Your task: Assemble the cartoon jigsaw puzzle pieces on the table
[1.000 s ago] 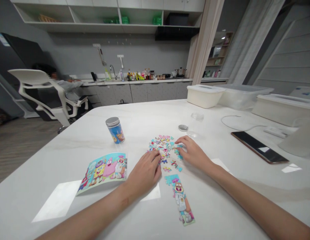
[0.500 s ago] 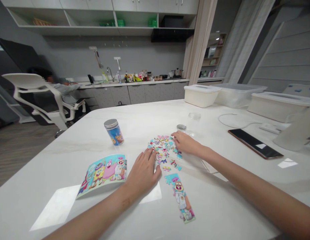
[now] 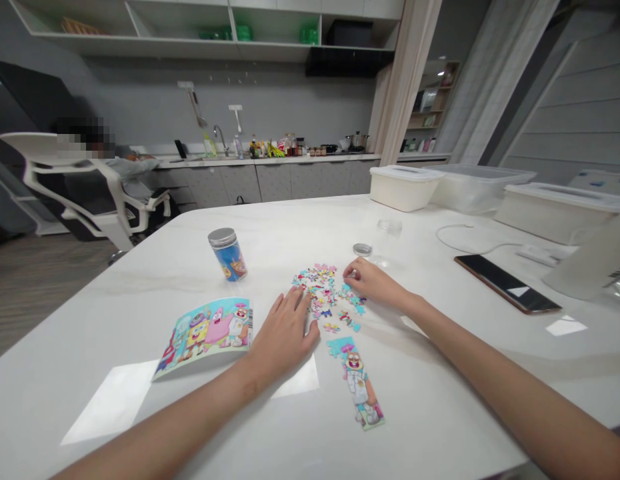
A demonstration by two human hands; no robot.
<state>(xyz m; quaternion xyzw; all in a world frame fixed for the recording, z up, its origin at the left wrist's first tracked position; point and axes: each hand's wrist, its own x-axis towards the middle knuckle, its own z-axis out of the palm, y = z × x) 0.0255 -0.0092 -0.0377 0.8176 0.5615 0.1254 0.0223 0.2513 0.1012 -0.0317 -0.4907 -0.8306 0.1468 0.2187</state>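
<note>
A pile of loose jigsaw pieces (image 3: 323, 288) lies on the white table between my hands. My left hand (image 3: 285, 327) is open and palm down, its fingertips touching the pile's left side. At the right edge, my right hand (image 3: 374, 281) has its thumb and fingers drawn together in a pinch; whatever is between them is hidden. Closer to me lies a joined strip of puzzle (image 3: 359, 387) showing a cartoon squirrel in a white coat. To the left, a curved picture sheet (image 3: 210, 333) shows several cartoon characters.
A blue picture jar (image 3: 229, 257) with a silver lid stands left of the pile. Behind my right hand are a metal lid (image 3: 362, 249) and a clear jar (image 3: 389, 230). A phone (image 3: 507, 283), cable and storage boxes (image 3: 405, 188) occupy the right. A person sits beyond the table, far left.
My right hand's fingers have curled in from a more extended pose at the pile's edge. My left hand stays by the pile. The view has tilted slightly downward.
</note>
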